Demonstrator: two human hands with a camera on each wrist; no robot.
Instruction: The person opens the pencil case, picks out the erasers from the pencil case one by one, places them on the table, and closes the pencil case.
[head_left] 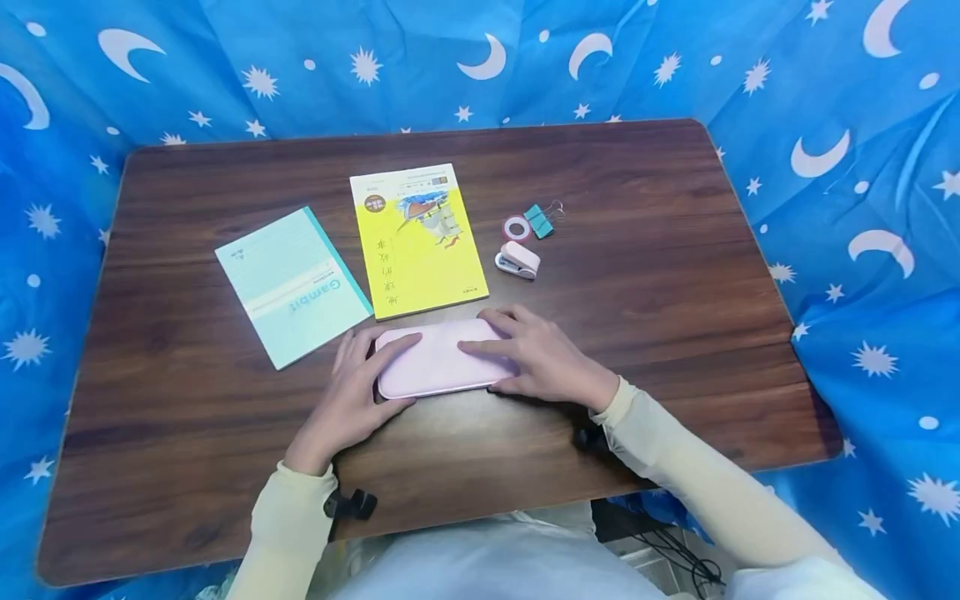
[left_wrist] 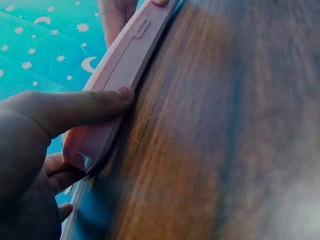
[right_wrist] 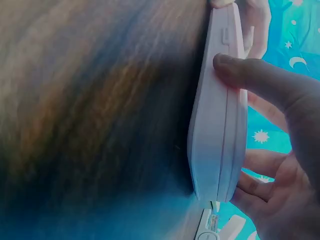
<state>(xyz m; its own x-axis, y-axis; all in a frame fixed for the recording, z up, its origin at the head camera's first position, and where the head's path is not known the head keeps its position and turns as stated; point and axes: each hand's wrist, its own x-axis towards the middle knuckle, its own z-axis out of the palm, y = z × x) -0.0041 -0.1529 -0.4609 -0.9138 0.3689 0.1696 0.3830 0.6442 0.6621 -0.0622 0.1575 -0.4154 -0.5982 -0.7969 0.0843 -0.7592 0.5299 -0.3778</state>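
- The pink case (head_left: 438,358) lay flat on the counter (head_left: 675,333), lid up and shut, near the edge closest to the person; its contents could not be seen.
- Its long axis ran from 9 o'clock to 3 o'clock, with the 3 o'clock end tipped slightly toward 2 o'clock.
- The left hand (head_left: 352,400) held the case's 9 o'clock end: the thumb pressed the near long side, and the fingers curled over the end and top.
- In the left wrist view the thumb (left_wrist: 85,107) lay flat against the case's side wall (left_wrist: 120,65), below a small clasp tab.
- The right hand (head_left: 536,358) held the 3 o'clock end, fingers spread across the lid and thumb on the near side.
- In the right wrist view the thumb (right_wrist: 250,75) pushed on the side seam (right_wrist: 220,125), and the fingers wrapped behind the case.
- At 12 o'clock from the case lay a yellow book (head_left: 418,242); at 10 o'clock, a teal notebook (head_left: 294,286).
- At 1 o'clock sat a pink stapler (head_left: 517,260), a tape roll (head_left: 516,227) and teal binder clips (head_left: 542,218), well apart from both hands.
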